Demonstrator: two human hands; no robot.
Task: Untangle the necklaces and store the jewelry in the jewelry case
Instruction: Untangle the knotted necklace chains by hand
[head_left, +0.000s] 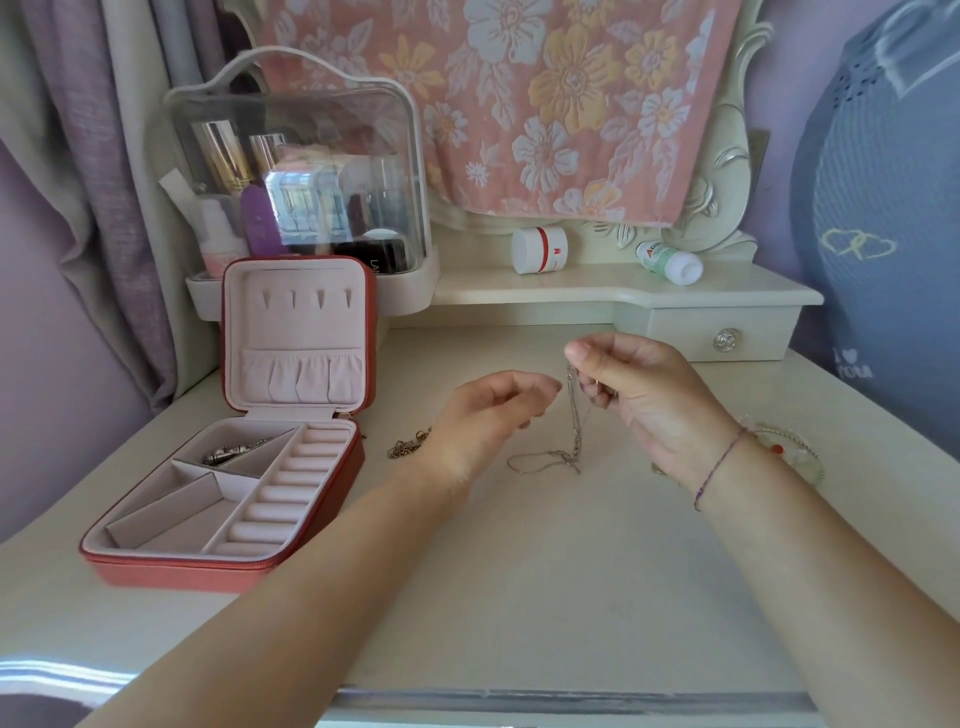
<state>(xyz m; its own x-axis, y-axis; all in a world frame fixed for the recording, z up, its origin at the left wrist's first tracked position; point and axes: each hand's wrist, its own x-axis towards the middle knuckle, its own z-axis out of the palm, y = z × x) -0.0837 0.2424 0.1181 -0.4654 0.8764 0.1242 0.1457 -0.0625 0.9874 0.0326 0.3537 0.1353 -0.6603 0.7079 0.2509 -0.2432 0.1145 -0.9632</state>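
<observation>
Right hand: My right hand (631, 395) is up above the desk (519, 571). Its grip is pinched tight on the top of the silver necklaces (575, 441).
Why held up: I think they hang like this so the chains fall straight and I can see where they cross.
Necklaces: They drop down from the pinch. The bottom end lies in a small loop on the middle of the desk. They look twisted together.
Left hand: My left hand (488, 410) floats just left of the hanging chains. Its grip is loose and a little curled, with nothing in it that I can see. One fingertip is near the chains, but I cannot tell if it touches.
Jewelry case: The red jewelry case (223, 566) sits on the left of the desk. Its lid stands up, so things can go in.
Inside the case: A silver piece (228, 453) lies in the far left pocket.
Gold chain: A gold chain (408, 447) lies on the desk between the case and my left wrist.
Next move: I think the left grip should take one chain and pull it away softly. A hard pull could make the knot tighter.
</observation>
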